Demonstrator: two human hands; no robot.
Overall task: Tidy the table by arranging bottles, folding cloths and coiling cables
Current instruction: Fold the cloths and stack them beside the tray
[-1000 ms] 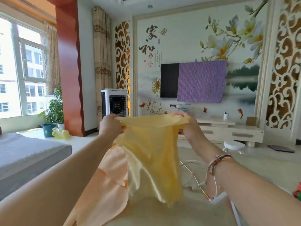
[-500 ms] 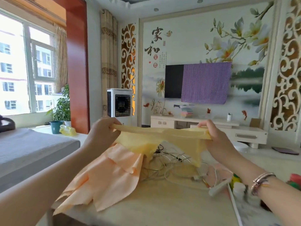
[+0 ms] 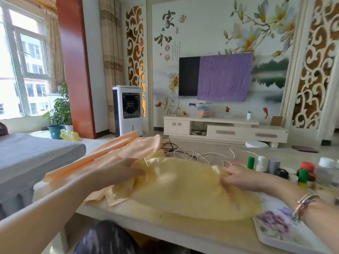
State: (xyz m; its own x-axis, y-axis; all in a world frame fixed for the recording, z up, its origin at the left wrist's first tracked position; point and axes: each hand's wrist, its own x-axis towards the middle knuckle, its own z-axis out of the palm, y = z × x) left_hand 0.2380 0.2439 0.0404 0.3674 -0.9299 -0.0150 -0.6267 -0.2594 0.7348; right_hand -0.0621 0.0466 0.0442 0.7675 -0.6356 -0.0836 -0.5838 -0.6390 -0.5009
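A pale yellow cloth (image 3: 185,187) lies mid-frame beside a peach cloth (image 3: 117,153); white cables (image 3: 201,154) behind; bottles (image 3: 262,164) at right have green, white, grey and red caps.

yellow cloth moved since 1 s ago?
Yes. The yellow cloth has come down from the air onto the table, with the left hand and right hand on it.
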